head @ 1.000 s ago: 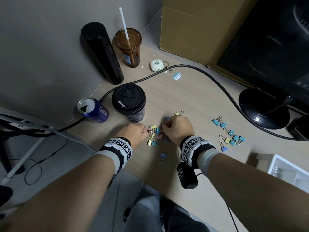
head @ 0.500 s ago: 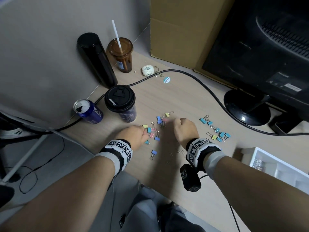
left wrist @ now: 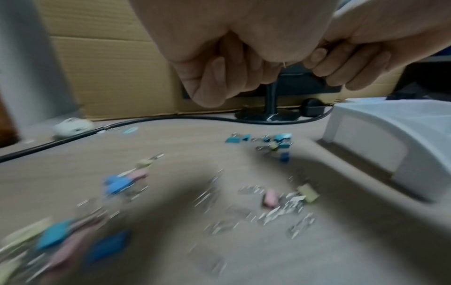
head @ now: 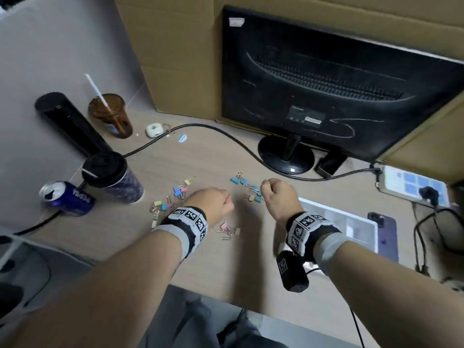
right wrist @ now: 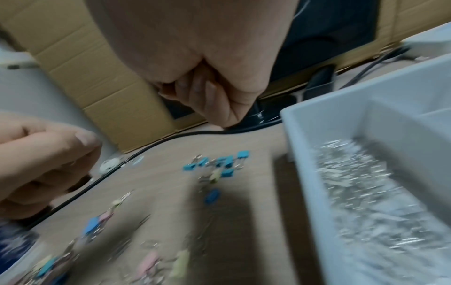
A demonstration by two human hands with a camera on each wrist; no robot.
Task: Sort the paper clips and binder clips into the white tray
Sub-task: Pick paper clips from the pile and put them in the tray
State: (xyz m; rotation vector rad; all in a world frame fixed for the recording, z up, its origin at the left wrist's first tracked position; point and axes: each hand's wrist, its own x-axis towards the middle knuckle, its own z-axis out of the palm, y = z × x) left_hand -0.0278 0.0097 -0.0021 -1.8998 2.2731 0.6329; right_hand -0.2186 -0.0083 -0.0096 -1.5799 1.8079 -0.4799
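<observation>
Both hands hover as fists over the desk. My left hand (head: 221, 203) is above a pink binder clip and loose paper clips (head: 226, 228). A thin wire tip pokes out below the left hand (left wrist: 219, 77) in the left wrist view. My right hand (head: 271, 190) is curled tight beside the blue binder clips (head: 247, 188), just left of the white tray (head: 334, 209); what it holds is mostly hidden. One tray (right wrist: 317, 135) compartment holds silver paper clips (right wrist: 366, 183). More coloured binder clips (head: 175, 194) lie to the left.
A black cable (head: 226, 136) crosses the desk behind the clips. The monitor stand (head: 286, 156) is behind the right hand. A lidded cup (head: 110, 177) and a blue can (head: 65, 197) stand at the left. A phone (head: 386, 234) lies right of the tray.
Both hands have left the left clip pile and moved right as fists, the right one reaching the blue clips by the tray. The head view has swung right.
</observation>
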